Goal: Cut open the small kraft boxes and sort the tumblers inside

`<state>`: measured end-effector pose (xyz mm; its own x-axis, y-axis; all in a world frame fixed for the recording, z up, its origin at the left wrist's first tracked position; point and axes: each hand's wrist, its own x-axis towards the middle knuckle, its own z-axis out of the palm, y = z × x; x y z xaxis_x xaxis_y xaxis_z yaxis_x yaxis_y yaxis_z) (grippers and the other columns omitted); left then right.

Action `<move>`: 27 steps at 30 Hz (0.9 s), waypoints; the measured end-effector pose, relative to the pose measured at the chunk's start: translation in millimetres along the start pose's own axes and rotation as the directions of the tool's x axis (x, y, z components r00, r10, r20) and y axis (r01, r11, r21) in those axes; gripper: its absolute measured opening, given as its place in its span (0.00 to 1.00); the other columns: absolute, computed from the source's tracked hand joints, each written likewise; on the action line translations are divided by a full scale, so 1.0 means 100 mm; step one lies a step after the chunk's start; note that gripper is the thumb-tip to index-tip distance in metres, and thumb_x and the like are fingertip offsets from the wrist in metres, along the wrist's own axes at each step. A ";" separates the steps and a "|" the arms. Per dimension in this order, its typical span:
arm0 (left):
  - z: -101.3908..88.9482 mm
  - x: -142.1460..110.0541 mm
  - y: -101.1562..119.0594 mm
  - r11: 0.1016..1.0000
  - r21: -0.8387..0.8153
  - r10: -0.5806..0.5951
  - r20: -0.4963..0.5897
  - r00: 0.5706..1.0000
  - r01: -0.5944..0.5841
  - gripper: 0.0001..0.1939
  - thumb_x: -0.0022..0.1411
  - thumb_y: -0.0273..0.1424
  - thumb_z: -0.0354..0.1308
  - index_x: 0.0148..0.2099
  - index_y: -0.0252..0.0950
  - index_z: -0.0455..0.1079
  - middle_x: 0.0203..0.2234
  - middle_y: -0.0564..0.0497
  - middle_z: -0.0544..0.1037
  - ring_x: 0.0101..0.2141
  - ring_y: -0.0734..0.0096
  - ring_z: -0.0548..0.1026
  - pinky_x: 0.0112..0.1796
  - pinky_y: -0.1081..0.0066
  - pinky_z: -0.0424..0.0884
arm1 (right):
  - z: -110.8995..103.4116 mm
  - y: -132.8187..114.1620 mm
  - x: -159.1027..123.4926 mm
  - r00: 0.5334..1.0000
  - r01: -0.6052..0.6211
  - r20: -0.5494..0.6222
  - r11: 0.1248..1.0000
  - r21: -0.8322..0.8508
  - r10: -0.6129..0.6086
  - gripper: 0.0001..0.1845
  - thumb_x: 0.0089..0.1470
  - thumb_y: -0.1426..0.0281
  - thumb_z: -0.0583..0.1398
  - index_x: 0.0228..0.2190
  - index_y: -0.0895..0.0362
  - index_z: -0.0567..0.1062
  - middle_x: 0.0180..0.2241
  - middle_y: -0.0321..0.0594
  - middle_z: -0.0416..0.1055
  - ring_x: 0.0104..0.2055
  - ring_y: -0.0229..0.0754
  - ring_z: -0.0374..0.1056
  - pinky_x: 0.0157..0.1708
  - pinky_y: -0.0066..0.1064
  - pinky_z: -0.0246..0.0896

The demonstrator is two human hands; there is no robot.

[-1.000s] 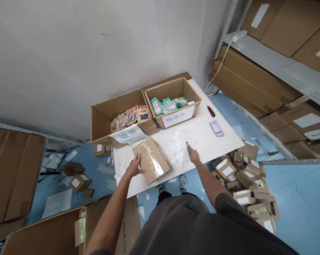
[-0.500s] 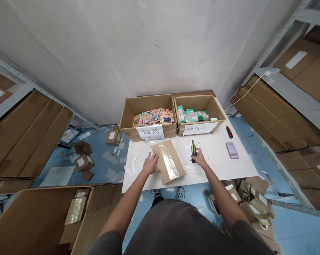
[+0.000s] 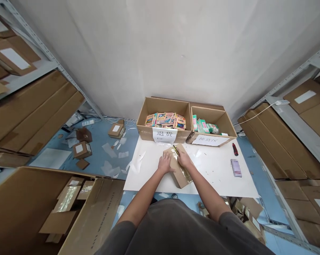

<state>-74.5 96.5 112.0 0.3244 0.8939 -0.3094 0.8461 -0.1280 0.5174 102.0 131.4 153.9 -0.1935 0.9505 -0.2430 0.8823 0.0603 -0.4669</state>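
A taped cardboard box [image 3: 179, 174] lies slanted on the white-covered table [image 3: 149, 173]. Clear shiny tape runs along its top. My left hand [image 3: 165, 163] rests with spread fingers on the box's left side. In my right hand [image 3: 184, 158] is a black and yellow utility knife [image 3: 175, 149], held over the far end of the box at the tape. Whether the blade is in the tape I cannot make out.
Behind stand an open carton [image 3: 146, 131] of colourful packs and another carton [image 3: 230, 136] with green and pink boxes. A red and black cutter [image 3: 235, 149] and a blurred purple item [image 3: 236, 168] lie at the right. A large carton [image 3: 101, 209] stands at lower left.
My right hand has brought the utility knife from the table's right side onto the far end of the box. My left hand stays on the box. The view has shifted.
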 end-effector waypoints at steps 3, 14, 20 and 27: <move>-0.02 0.03 -0.05 0.999 -0.040 -0.011 0.032 0.999 0.012 0.72 0.39 0.61 0.72 0.77 0.39 0.43 0.75 0.35 0.36 0.73 0.38 0.31 0.68 0.39 0.40 | -0.01 0.01 -0.04 1.000 0.005 0.025 0.999 -0.040 -0.004 0.33 0.65 0.70 0.52 0.70 0.51 0.58 0.56 0.49 0.75 0.54 0.54 0.73 0.57 0.44 0.64; -0.17 -0.01 0.11 0.969 0.220 -0.149 0.156 0.976 0.113 0.72 0.45 0.61 0.68 0.78 0.41 0.31 0.75 0.48 0.26 0.73 0.50 0.24 0.70 0.46 0.42 | 0.13 -0.02 -0.15 0.998 0.015 0.059 0.996 -0.088 -0.010 0.33 0.66 0.72 0.50 0.70 0.51 0.56 0.61 0.46 0.72 0.56 0.49 0.72 0.55 0.37 0.64; -0.24 -0.03 0.17 0.963 0.230 -0.185 0.174 0.967 0.142 0.72 0.45 0.61 0.69 0.78 0.43 0.31 0.75 0.48 0.25 0.73 0.49 0.22 0.67 0.43 0.52 | -0.04 -0.08 -0.02 0.978 0.023 0.209 0.982 -0.187 0.017 0.36 0.65 0.72 0.52 0.71 0.52 0.53 0.54 0.50 0.76 0.54 0.52 0.74 0.50 0.37 0.64; -0.24 -0.02 0.16 0.957 0.241 -0.207 0.170 0.964 0.163 0.73 0.43 0.61 0.69 0.78 0.44 0.29 0.75 0.49 0.25 0.73 0.49 0.22 0.65 0.45 0.58 | -0.11 -0.08 0.05 0.958 0.044 0.288 0.979 -0.197 0.015 0.41 0.63 0.70 0.57 0.72 0.52 0.49 0.55 0.53 0.75 0.55 0.54 0.73 0.51 0.38 0.63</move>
<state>-71.7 102.3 139.8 0.2095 0.8149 -0.5404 0.9643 -0.0806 0.2523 98.5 138.9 165.9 -0.2954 0.8234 -0.4845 0.9402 0.1607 -0.3002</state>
